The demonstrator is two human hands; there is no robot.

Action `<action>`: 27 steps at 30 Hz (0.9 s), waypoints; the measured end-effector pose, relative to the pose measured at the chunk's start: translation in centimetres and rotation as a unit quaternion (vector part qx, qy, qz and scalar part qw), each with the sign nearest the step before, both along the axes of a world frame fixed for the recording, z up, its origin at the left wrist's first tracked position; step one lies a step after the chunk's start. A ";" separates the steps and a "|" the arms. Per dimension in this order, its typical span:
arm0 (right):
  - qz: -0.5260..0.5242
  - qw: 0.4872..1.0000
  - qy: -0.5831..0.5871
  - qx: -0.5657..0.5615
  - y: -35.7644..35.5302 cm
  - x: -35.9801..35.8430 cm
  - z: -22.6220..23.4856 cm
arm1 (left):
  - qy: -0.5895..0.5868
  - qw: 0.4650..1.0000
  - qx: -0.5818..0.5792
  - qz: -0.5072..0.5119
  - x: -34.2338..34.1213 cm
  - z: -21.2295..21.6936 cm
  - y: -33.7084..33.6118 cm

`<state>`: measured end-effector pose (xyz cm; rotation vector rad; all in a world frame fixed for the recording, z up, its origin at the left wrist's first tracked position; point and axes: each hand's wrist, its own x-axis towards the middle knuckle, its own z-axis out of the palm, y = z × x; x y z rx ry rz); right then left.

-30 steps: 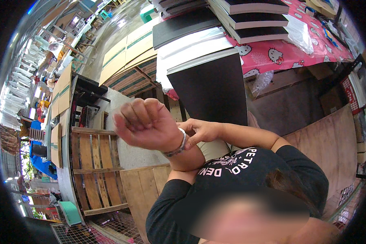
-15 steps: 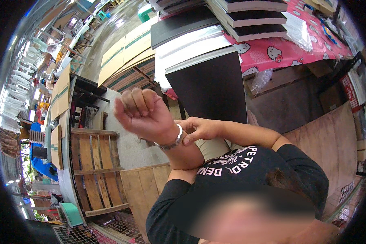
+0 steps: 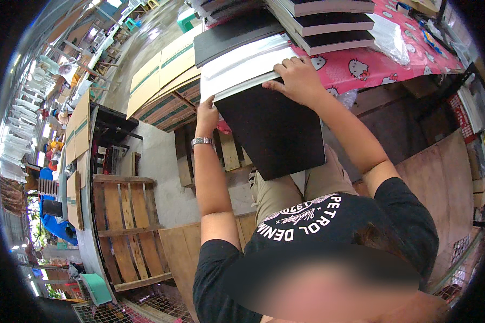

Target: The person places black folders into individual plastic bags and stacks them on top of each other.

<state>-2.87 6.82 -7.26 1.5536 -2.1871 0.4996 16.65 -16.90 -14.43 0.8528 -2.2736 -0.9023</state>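
Observation:
A big black-covered book lies at the near edge of the table, its black face sloping down over my lap. White sheets show on its far side. My left hand is closed at the book's left corner, thumb on top and the other fingers mostly hidden. At the right end of the same edge, my right hand grips the book, fingers over the white sheets and thumb by the black face. A metal watch or bracelet circles my left wrist.
Behind stand a flat black book and a stack of thick black-covered books on a pink patterned tablecloth. Clear plastic lies at right. Flattened cartons and a wooden pallet are to the left.
My left hand has come down from a raised, curled pose to the book's left corner. My right hand has left my left wrist and taken hold of the book's right end.

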 end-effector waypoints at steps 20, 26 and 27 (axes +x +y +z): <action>0.024 0.973 -0.019 -0.229 1.9 2.1 1.7 | 0.239 0.865 -0.440 0.023 -2.6 16.6 11.9; 0.361 0.880 -0.221 -0.217 6.0 10.9 1.1 | 0.066 0.931 -0.343 -0.108 5.1 15.3 22.9; 0.398 0.867 -0.252 -0.162 6.6 11.4 -0.1 | 0.026 0.951 -0.263 -0.161 6.5 15.5 23.6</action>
